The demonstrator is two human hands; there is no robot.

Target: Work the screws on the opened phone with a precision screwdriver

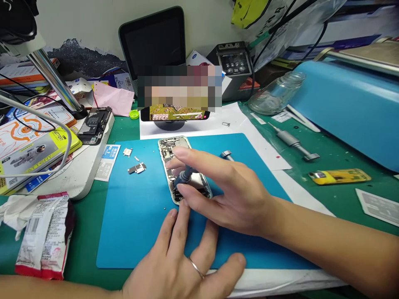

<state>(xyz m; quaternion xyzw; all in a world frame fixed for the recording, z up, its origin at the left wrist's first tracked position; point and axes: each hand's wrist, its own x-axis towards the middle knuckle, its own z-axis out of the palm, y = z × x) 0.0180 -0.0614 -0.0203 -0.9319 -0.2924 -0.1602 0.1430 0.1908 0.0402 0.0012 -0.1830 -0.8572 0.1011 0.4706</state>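
An opened phone (165, 154) with its inner parts exposed lies on a blue mat (134, 232). My right hand (230, 182) reaches over it from the right, its fingers closed round a dark grey screwdriver (183, 177) whose lower end is at the phone's lower part. My left hand (183, 253), with a ring on one finger, rests palm down below the phone. Its fingers are spread, and one fingertip touches the phone's bottom edge. Small metal parts (137, 167) and a bracket (127, 152) lie on the mat left of the phone.
Behind the mat stands a lit phone (177, 113) before a dark tablet (152, 37). At right are a glass jar (277, 93), a second screwdriver (293, 141) and a yellow phone-shaped piece (341, 176). Boxes (40, 153) and a torn snack packet (46, 236) lie left.
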